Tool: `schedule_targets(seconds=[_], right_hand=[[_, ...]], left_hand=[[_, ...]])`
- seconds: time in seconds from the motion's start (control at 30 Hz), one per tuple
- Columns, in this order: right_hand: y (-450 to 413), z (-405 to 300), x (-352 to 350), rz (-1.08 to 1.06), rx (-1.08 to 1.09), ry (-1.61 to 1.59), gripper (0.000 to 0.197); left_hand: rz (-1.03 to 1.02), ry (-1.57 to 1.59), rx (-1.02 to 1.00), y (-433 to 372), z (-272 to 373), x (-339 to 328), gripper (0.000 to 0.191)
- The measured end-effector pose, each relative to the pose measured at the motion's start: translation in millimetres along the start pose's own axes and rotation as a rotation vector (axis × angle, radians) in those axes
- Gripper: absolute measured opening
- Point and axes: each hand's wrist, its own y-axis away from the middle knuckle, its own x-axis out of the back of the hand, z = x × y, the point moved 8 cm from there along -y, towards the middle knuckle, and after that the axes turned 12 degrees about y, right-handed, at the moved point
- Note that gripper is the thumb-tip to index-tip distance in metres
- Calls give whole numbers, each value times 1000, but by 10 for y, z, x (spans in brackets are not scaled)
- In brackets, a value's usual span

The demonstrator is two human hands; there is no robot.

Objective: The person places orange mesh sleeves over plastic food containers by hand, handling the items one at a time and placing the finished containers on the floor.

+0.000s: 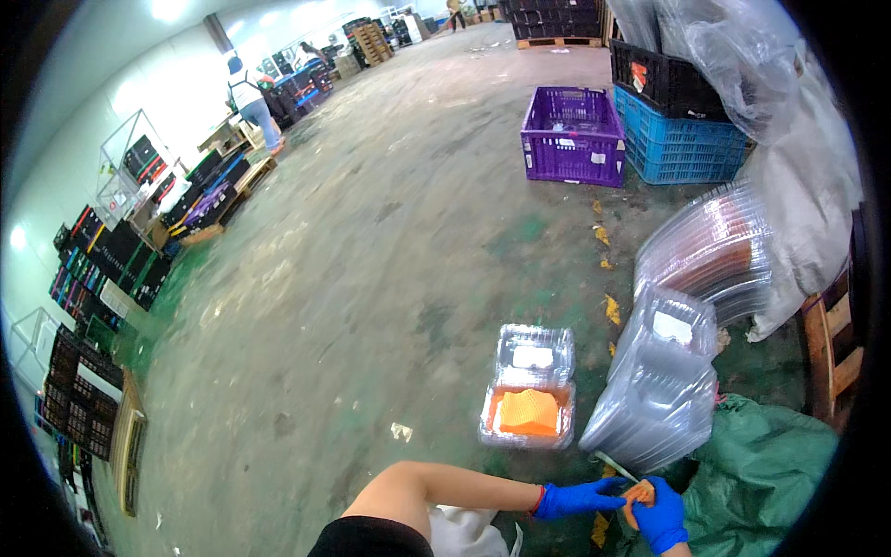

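My left hand, in a blue glove, reaches right with its fingertips at an orange-brown piece. That piece is held in my blue-gloved right hand; what it is I cannot tell. A thin pale stick-like tool juts up and left from beside it, and its lower end is hidden. Just above my hands leans a stack of clear plastic clamshell containers. Up and left of my hands, an open clear clamshell on the floor holds an orange mesh-textured item.
A green woven sack lies at right, below a curved stack of clear containers. Farther off stand a purple crate, a blue crate and a black crate. A wooden pallet edges the right. A person stands far left.
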Motion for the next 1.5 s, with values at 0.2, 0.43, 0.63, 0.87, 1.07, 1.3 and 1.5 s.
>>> schedule_targets(seconds=[0.2, 0.43, 0.63, 0.87, 1.07, 1.3, 1.5], right_hand=[[221, -890, 221, -72, 239, -123, 37], [311, -1123, 577, 81, 387, -193, 48], [235, -1236, 765, 42, 217, -650, 40], [-55, -1109, 804, 145, 221, -1098, 42], [-211, -1115, 1290, 379, 107, -854, 24], [-433, -1398, 1168, 372, 171, -964, 15], [-491, -1343, 917, 504, 93, -1018, 21]], left_hand=[[-75, 637, 34, 52, 327, -338, 63], [-78, 234, -352, 406, 1347, -544, 67], [-64, 232, -353, 442, 1657, -520, 54], [286, 155, -387, 545, 1926, 82, 22], [109, -42, -449, 622, 2321, -19, 33], [-74, -207, -430, 689, 2349, -169, 68], [268, -72, -345, 744, 2225, 6, 41]])
